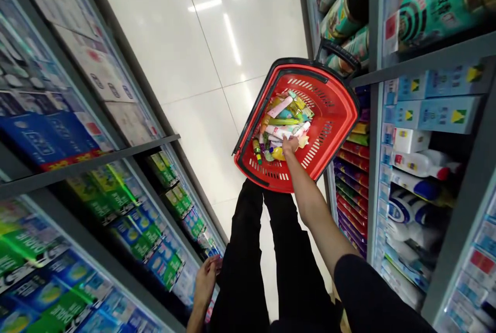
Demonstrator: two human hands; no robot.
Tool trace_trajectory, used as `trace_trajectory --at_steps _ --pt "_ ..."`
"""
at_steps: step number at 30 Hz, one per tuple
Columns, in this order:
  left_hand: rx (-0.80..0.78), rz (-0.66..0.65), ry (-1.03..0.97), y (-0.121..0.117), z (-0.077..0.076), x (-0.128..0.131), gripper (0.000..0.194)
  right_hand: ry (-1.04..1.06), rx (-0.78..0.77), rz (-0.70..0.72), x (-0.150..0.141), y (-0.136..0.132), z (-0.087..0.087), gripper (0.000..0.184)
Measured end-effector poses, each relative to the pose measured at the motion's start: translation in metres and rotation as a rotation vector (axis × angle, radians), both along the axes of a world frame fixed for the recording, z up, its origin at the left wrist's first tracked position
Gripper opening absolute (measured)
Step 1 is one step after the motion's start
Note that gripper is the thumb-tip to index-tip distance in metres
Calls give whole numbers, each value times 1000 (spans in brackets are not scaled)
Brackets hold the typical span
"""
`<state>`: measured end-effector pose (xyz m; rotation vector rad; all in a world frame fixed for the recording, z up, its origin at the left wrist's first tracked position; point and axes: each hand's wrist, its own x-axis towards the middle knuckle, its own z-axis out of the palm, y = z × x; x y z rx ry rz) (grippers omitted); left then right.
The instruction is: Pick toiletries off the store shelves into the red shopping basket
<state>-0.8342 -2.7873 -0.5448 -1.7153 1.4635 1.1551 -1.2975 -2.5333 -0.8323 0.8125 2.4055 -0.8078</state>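
Observation:
A red shopping basket (pixel 341 116) with a black rim and handle stands on the floor in front of my legs. Inside it lies a pile of small goods, among them a pink tube (pixel 279 107), a white tube (pixel 279 132), a yellow bottle (pixel 277 154) and a dark bottle with a green cap (pixel 257 151). My right hand (pixel 290 145) reaches down into the pile, its fingers closed beside the white tube; what they grip is partly hidden. Low on the left, my left hand (pixel 207 275) hangs by the shelf with curled fingers, and any content is unclear.
Left shelves hold green and blue boxes (pixel 58 291) and white cartons (pixel 93 61). On the right are teal cans (pixel 434 12), light-blue boxes (pixel 445 114), white bottles (pixel 416 164) and colourful packets (pixel 351 188). Glossy tiled floor (pixel 155 28) runs between both shelves.

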Motion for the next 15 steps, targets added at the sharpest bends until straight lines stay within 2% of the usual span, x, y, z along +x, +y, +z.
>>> trace_trajectory --at_steps 2,4,8,11,13,15 --pt "-6 -14 33 4 10 -11 62 29 -11 33 14 -7 26 32" --pt "18 -49 84 9 24 -27 63 66 -26 82 34 -6 70 30" --pt "57 -178 190 13 66 -71 63 147 -60 181 76 16 185 24" --pt "49 -199 333 13 103 -110 62 206 -88 247 99 42 265 23" --pt "66 -194 417 11 123 -132 62 251 -118 310 107 58 303 26" --pt "93 -216 478 7 132 -148 62 302 -155 395 110 69 326 27"
